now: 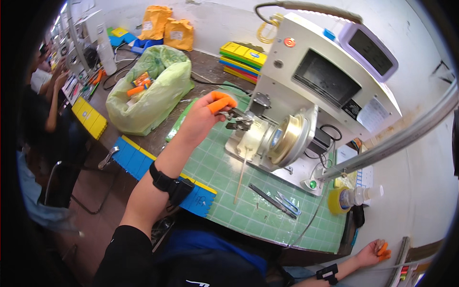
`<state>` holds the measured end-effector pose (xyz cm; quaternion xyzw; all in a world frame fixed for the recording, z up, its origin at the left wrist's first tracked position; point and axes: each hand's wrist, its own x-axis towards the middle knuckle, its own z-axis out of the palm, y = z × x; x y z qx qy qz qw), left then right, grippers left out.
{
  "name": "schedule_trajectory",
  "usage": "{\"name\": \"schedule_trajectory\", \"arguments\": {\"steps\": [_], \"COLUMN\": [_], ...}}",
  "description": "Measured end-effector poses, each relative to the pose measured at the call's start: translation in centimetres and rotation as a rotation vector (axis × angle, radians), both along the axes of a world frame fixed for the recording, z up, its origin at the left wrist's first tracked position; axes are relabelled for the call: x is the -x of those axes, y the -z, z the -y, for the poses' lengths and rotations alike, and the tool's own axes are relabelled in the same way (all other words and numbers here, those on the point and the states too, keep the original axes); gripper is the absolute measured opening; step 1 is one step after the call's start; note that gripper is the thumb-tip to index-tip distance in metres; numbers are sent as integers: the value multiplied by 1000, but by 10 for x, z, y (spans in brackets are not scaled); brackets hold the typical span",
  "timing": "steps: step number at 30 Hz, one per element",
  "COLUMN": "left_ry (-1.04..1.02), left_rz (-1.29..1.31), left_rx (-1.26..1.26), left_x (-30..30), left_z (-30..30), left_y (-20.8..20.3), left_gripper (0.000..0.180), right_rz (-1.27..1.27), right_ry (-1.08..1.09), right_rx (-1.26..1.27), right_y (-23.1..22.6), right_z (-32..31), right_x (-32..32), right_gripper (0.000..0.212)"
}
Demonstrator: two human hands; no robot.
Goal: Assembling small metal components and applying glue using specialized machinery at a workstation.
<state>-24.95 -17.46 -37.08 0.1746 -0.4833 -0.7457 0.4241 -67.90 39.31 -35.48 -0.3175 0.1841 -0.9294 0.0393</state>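
My left hand point(205, 115), with orange finger covers, reaches over the green tiled mat. Its fingers are pinched together at the dark metal clamp point(243, 122) on the near left of a white bench machine point(279, 62). What lies between the fingertips is too small to tell. Beside the clamp, a pale round spool point(287, 138) is mounted on the machine's base. Far off at the lower right, below the bench's edge, my right hand point(372, 253) has its fingers curled, also in orange covers. Whatever it may hold cannot be made out.
Dark tweezers point(271, 201) and small blue-handled snips point(288, 204) lie on the mat point(229, 191), near a thin wooden stick point(240, 177). A green plastic bag point(153, 95) stands left. A blue slotted tray point(136, 158) edges the bench. A metal pole point(397, 138) crosses at right; people sit far left.
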Motion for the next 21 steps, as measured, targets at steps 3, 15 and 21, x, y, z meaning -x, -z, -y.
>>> {"name": "schedule_trajectory", "arguments": {"steps": [3, 15, 21], "left_ry": [48, 53, 77], "left_rz": [-31, -59, -62], "left_rx": [20, 41, 55], "left_x": [8, 2, -3], "left_z": [6, 14, 16], "left_y": [3, 9, 10], "left_gripper": [18, 23, 26], "right_rz": [17, 63, -59], "right_ry": [-20, -70, -101], "right_rx": [33, 172, -252], "right_y": [1, -11, -44], "right_z": [-2, 2, 29], "right_x": [-4, -9, -52], "right_gripper": [48, 39, 39]}}
